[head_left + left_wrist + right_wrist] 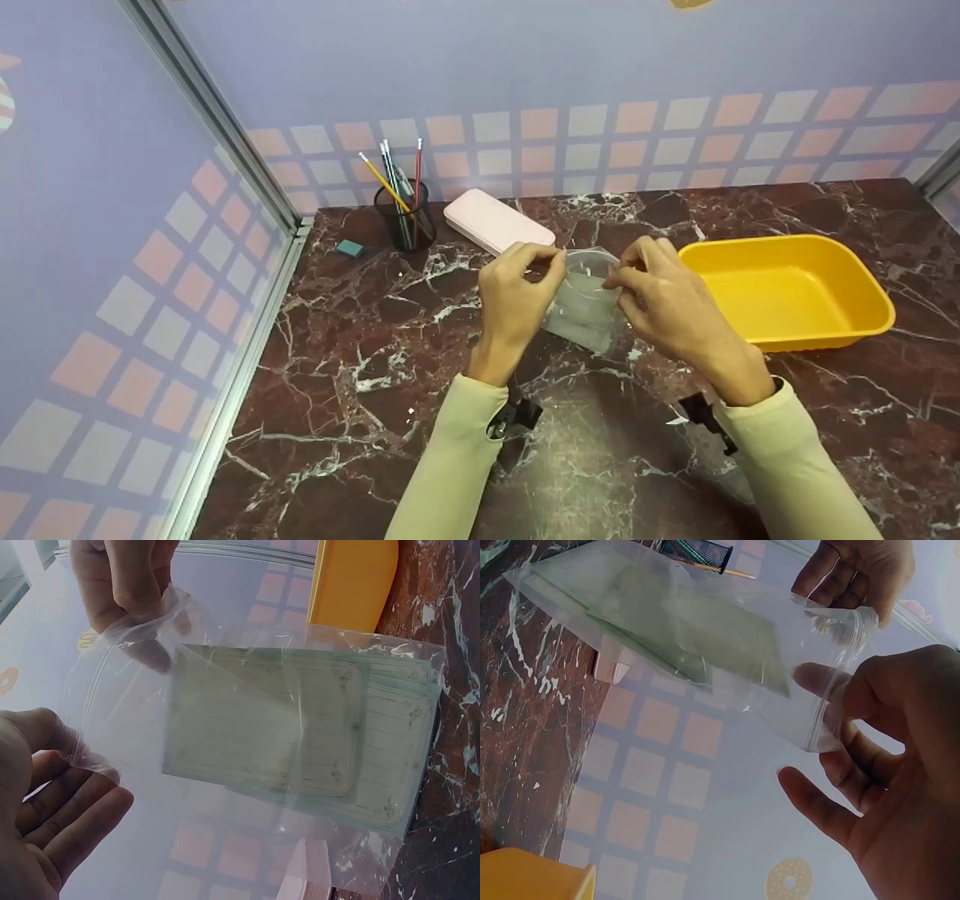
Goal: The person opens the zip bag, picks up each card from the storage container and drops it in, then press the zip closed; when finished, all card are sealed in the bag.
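A clear zip bag [589, 300] hangs tilted between both hands, over the table. My left hand [520, 289] pinches one top corner between thumb and finger. At the opposite side of its mouth, my right hand [664, 296] grips the zip edge. Inside lie several pale green-edged paper cards [262, 720], with faint lines and corner ornaments, overlapping each other. The left wrist view shows the zip strip curving between the hands; in the right wrist view the cards [727, 637] show through the plastic.
A yellow tray [787, 300] stands on the right. Behind the bag lies a pink case [499, 221]. A black mesh cup [405, 217] with pencils and a teal eraser [349, 248] sit at the back left. Walls border the marbled table [375, 450] on the left and back.
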Demonstrator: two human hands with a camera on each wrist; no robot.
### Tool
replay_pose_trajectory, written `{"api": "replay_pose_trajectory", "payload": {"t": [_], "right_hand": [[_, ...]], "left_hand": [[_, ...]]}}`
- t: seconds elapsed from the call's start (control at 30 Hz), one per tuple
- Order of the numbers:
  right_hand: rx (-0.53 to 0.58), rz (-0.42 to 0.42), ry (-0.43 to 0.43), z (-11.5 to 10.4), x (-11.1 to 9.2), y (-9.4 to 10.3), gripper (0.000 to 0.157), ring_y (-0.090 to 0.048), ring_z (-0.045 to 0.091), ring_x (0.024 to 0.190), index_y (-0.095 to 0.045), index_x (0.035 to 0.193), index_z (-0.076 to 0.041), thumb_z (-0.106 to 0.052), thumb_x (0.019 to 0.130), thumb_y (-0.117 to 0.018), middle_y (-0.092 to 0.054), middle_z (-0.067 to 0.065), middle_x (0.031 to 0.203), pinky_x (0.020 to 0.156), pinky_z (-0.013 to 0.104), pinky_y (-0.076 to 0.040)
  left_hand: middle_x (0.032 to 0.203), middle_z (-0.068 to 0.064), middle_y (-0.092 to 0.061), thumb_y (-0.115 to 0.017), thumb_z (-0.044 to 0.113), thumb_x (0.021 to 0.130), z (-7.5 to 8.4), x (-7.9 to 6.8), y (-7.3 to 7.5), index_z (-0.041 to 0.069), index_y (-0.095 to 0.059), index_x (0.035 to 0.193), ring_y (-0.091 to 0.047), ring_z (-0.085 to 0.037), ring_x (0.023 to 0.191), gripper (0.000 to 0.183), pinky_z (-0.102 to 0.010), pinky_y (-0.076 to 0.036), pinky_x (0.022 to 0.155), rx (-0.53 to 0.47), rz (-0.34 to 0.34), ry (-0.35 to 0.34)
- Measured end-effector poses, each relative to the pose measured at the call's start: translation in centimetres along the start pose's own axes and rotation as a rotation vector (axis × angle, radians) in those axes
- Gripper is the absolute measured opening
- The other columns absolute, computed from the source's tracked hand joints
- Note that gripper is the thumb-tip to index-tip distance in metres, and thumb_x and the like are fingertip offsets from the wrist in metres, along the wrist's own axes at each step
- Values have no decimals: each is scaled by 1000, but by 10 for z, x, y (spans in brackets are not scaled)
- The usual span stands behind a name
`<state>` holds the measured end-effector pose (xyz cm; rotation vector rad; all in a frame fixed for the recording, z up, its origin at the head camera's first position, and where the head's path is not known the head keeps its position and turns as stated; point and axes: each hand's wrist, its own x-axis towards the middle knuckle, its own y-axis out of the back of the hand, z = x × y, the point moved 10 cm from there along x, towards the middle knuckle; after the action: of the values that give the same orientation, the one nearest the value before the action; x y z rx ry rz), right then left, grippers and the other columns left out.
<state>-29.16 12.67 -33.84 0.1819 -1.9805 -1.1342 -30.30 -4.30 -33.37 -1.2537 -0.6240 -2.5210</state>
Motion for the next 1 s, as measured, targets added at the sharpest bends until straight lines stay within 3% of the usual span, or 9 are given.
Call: {"api": "replay_pose_trajectory", "payload": {"t": [0.2,0.37,0.47,0.57,0.8,1.0], "right_hand": [[77,42,14,3,1,8,19,-56,33,99,-78,97,2,13,83,-71,-63,16,107,83,40,-50],[163,7,-4,11,-1,12,17,-63,24,101,-78,108,-2,2,92,-77,-66,11,115,87,33,-52],[163,-29,4,13,-3,12,21,-66,20,98,-78,110,-4,-5,90,-85,-67,8,115,88,30,-55],[107,-32,46,12,-3,11,26,-69,22,95,-78,108,-3,-2,84,-89,-69,8,111,86,33,-59],[72,21,85,12,-2,17,25,-72,26,90,-75,99,0,12,80,-86,-71,12,101,84,37,-62],[100,95,62,17,-3,27,21,-68,21,80,-74,97,2,12,83,-84,-71,10,96,75,20,-54]], "left_hand": [[84,-7,-77,-82,3,89,-3,2,3,2,-79,87,-73,-18,73,4,-21,-59,74,1,8,22],[83,-6,-77,-82,3,89,-8,3,9,3,-79,86,-72,-18,72,4,-22,-59,73,18,37,42],[83,-6,-77,-82,3,89,-9,4,12,2,-79,86,-72,-18,72,4,-22,-59,72,25,48,50],[84,-7,-77,-82,3,89,-10,4,12,2,-79,86,-72,-18,72,4,-22,-59,72,23,44,55],[86,-7,-78,-82,6,91,-14,5,7,2,-80,89,-74,-17,73,5,-22,-60,72,-83,-17,104],[95,-10,-78,-74,5,94,-22,4,0,-1,-80,99,-76,-18,82,10,-28,-64,75,-231,-112,182]]}}
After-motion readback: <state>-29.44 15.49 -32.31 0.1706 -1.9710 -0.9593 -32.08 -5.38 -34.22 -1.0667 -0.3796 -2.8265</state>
